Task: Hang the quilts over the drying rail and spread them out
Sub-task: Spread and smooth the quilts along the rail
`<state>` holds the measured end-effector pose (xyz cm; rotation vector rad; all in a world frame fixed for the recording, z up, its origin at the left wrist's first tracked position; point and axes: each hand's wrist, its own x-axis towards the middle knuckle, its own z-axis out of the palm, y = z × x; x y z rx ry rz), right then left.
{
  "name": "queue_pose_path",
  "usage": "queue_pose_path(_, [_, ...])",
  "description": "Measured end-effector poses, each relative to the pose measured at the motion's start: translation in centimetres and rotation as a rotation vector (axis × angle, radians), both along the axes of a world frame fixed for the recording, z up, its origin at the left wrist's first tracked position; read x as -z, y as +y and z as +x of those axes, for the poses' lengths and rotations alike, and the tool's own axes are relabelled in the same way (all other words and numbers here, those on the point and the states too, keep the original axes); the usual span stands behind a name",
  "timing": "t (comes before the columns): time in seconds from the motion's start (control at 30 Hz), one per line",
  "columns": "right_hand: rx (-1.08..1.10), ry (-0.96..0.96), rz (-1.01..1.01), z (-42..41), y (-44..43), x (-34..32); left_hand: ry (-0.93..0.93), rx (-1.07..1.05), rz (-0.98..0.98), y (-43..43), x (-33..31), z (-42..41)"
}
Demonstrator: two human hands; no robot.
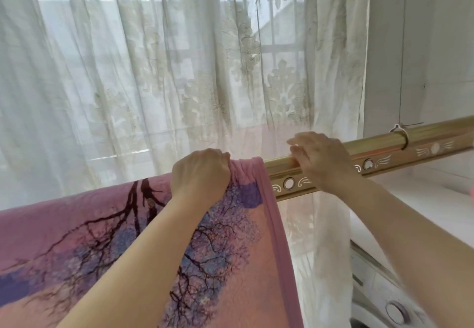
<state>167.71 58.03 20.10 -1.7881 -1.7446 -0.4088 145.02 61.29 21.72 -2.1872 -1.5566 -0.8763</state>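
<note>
A pink quilt [77,230] printed with dark branches and purple blossom hangs over the gold drying rail [379,145], covering its left part. My left hand [200,173] is shut on a bunched fold of the quilt at its top right corner, on the rail. Just right of the quilt's edge, my right hand [320,158] rests on the bare rail with its fingers curled over it. The rail slopes up to the right, where a thin wire [402,71] holds it by a ring.
Sheer white patterned curtains [154,71] hang close behind the rail, over a window. A white wall [441,45] stands at the right. Below right sit a white ledge [420,199] and a white washing machine [384,299].
</note>
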Motion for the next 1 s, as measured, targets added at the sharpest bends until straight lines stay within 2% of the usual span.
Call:
queue_pose_path(0.13, [0.191, -0.003, -0.156, 3.4, 0.0, -0.2, 0.008, -0.028, 0.002, -0.7, 0.1, 0.2])
queue_pose_path(0.33, [0.117, 0.002, 0.002, 3.5, 0.0, 0.6, -0.054, -0.068, -0.005, -0.9, 0.2, 0.7])
queue_pose_path(0.47, [0.115, 0.048, -0.044, 3.9, 0.0, 0.2, -0.079, -0.099, -0.025, -0.9, 0.1, 2.7])
queue_pose_path(0.73, [0.035, 0.001, -0.058, 3.9, -0.4, 0.1, -0.082, -0.065, -0.023, -1.4, -0.2, 10.1])
queue_pose_path(0.93, [-0.207, 0.129, 0.03, 8.4, -1.5, 0.5, -0.007, -0.038, 0.028, -1.9, 0.1, 12.7])
queue_pose_path(1.0, [-0.196, 0.133, 0.129, 10.9, -1.7, 0.7, 0.0, -0.045, 0.006, -1.9, -0.1, 12.9])
